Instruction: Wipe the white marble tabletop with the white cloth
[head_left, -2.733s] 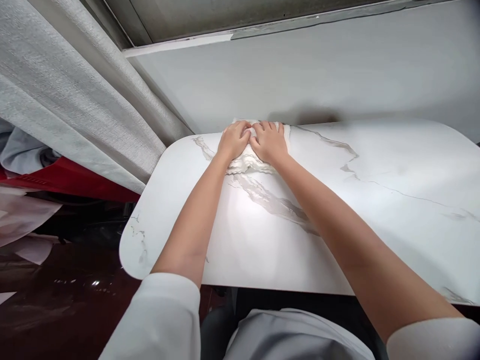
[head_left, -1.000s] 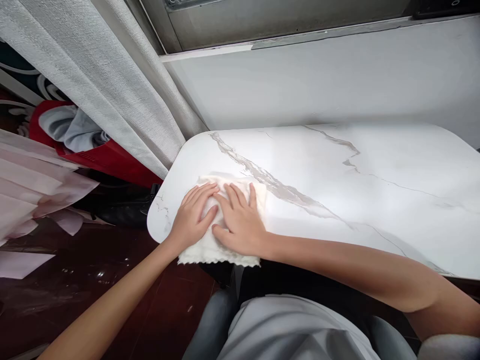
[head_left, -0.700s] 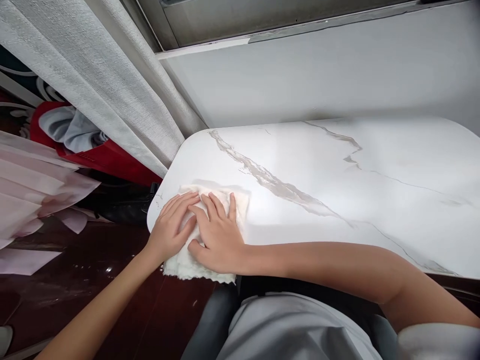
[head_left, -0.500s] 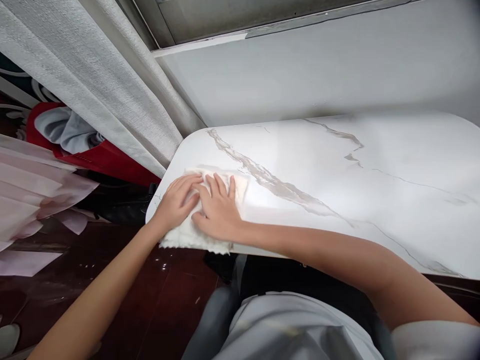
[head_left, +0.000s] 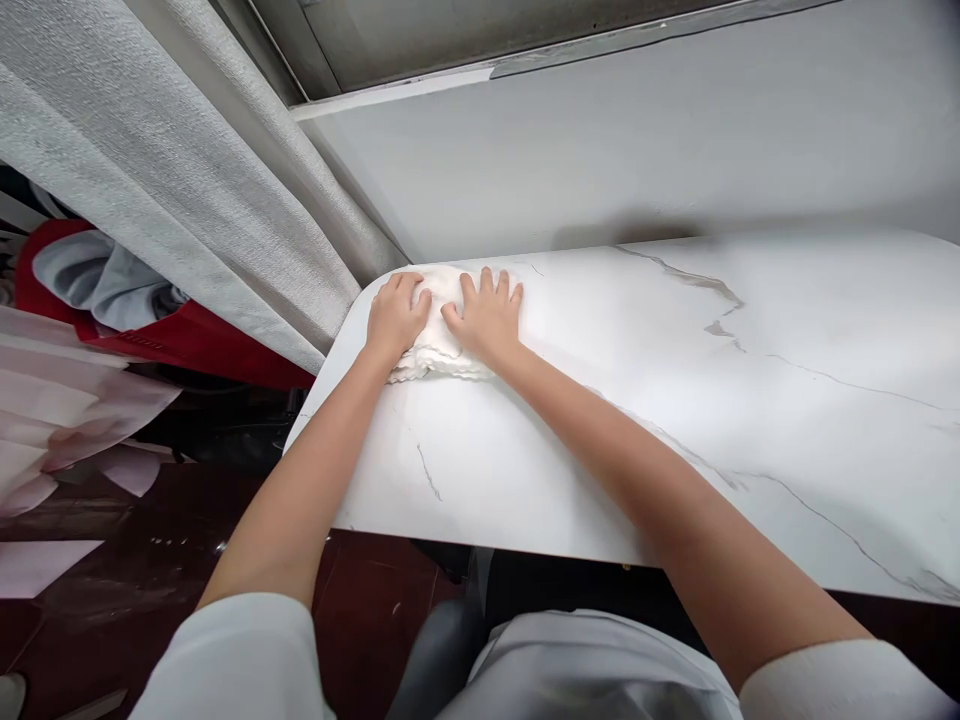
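Observation:
A white cloth [head_left: 441, 357] with a wavy edge lies bunched on the white marble-patterned tabletop [head_left: 480, 460], near its far left corner. My left hand [head_left: 397, 312] rests on the cloth's left part, palm down, fingers slightly bent and thumb apart. On the right part of the cloth, my right hand [head_left: 489, 312] presses down flat with its fingers spread. Both arms reach forward across the table. The palms hide some of the cloth.
A pale grey curtain [head_left: 247, 190] hangs against the table's left side. Behind the table rises a grey wall [head_left: 600, 150]. Left of the curtain are a red container [head_left: 202, 340] with grey fabric in it and sheer pink fabric [head_left: 82, 390]. The floor [head_left: 375, 610] is dark red.
Both hands have moved forward with the cloth, from the near edge to the table's far edge. The cloth is more bunched, and the hands are farther apart.

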